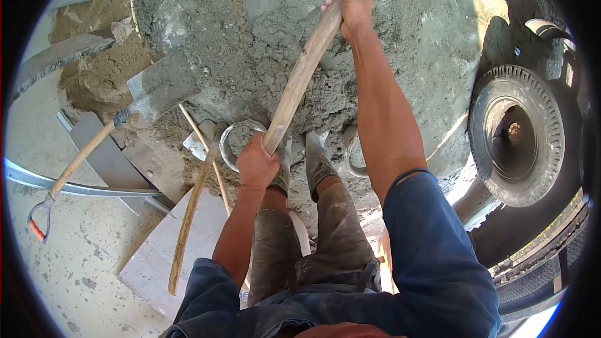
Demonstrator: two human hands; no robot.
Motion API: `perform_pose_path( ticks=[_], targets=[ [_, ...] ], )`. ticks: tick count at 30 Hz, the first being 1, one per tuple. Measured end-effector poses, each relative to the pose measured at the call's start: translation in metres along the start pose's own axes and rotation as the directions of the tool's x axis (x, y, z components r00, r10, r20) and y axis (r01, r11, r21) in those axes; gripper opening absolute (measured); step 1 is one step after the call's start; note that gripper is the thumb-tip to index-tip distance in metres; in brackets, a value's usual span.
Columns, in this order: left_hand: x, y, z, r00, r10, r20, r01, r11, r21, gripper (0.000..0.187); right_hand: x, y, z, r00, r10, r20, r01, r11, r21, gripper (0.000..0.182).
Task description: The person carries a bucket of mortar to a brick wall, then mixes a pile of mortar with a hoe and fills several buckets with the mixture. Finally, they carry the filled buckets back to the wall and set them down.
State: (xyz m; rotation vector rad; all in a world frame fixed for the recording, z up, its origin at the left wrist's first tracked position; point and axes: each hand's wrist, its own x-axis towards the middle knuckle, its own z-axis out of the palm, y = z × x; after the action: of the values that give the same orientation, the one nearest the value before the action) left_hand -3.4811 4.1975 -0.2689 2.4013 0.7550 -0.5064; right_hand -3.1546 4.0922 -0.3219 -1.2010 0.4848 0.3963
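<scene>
A long, thick wooden tool handle [307, 66] slants across the middle, its lower end near my legs. My left hand [258, 164] is closed round that lower end. Higher up, my right hand [352, 11] grips the same handle with the fingers wrapped over it. The handle turns pale near the top edge, and the tool's head lies out of view. Beneath it spreads a broad heap of wet grey mortar [263, 31], lumpy close to my boots [318, 166]. One bucket [233, 155] with grey mix stands just beyond my left hand.
A second bucket [355, 166] is partly hidden by my right forearm. To the left, a shovel [87, 153] with an orange grip rests its blade on the heap. Another wooden handle [191, 225] leans nearer me. A large tyre [551, 134] stands at the right.
</scene>
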Motion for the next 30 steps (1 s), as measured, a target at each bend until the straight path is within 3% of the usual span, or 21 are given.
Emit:
perform_pose_path(
  ticks=[2,4,6,8,10,12,17,21,23,25,26,27,28,30],
  targets=[
    [0.029,0.037,-0.015,0.999,-0.044,0.006,0.044,0.999,0.032,0.035,0.05,0.025,0.011,0.998,-0.027,0.049,0.03,0.998,-0.058,0.01],
    [0.039,0.049,-0.027,0.973,-0.09,0.211,0.078,0.995,0.065,0.041,0.077,0.053,0.018,0.987,0.14,0.084,-0.117,0.965,-0.235,0.012],
    [0.004,0.046,-0.022,0.928,-0.166,0.333,0.166,0.986,0.027,0.043,0.048,0.1,0.014,0.939,0.345,0.006,-0.321,0.88,-0.35,0.014],
    [-0.041,0.029,-0.014,0.913,-0.197,0.358,0.198,0.98,0.033,0.042,0.004,0.141,-0.004,0.876,0.475,-0.081,-0.481,0.853,-0.205,0.014],
    [-0.094,0.008,-0.011,0.891,-0.247,0.382,0.228,0.969,0.094,0.045,-0.052,0.144,-0.02,0.848,0.522,-0.091,-0.529,0.832,-0.164,0.013],
    [-0.143,0.001,-0.003,0.821,-0.302,0.485,0.31,0.948,0.065,0.044,-0.106,0.136,-0.043,0.859,0.499,-0.113,-0.512,0.832,-0.215,0.016],
    [-0.2,0.006,0.018,0.893,-0.127,0.431,0.228,0.955,-0.191,0.034,-0.157,0.067,-0.061,0.901,0.334,-0.278,-0.42,0.833,-0.36,0.018],
    [-0.061,0.006,0.059,0.978,0.077,0.195,-0.038,0.98,-0.194,0.037,-0.047,0.026,-0.068,0.964,0.154,-0.217,-0.217,0.926,-0.308,0.01],
    [0.027,0.021,0.053,0.977,0.072,0.199,-0.059,0.996,-0.073,0.041,0.043,0.024,-0.074,0.969,0.185,-0.163,-0.215,0.958,-0.188,0.006],
    [0.059,0.036,0.029,0.98,0.138,0.144,-0.122,0.986,-0.115,0.041,0.094,0.038,-0.071,0.968,0.205,-0.144,-0.228,0.959,-0.169,0.007],
    [0.05,0.035,0.025,0.979,0.147,0.142,-0.132,0.985,-0.11,0.041,0.082,0.049,-0.065,0.943,0.265,-0.201,-0.312,0.914,-0.26,0.008],
    [0.028,0.035,0.016,0.963,0.06,0.261,-0.044,0.997,-0.07,0.041,0.063,0.067,-0.056,0.912,0.32,-0.255,-0.395,0.852,-0.344,0.009],
    [0.001,0.034,0.006,0.927,-0.032,0.373,0.042,0.999,-0.017,0.04,0.048,0.098,-0.069,0.868,0.429,-0.249,-0.482,0.85,-0.213,0.012],
    [-0.058,0.006,0.009,0.902,-0.098,0.421,0.104,0.995,0.009,0.043,-0.014,0.128,-0.072,0.829,0.475,-0.294,-0.546,0.8,-0.247,0.008]
  ],
)
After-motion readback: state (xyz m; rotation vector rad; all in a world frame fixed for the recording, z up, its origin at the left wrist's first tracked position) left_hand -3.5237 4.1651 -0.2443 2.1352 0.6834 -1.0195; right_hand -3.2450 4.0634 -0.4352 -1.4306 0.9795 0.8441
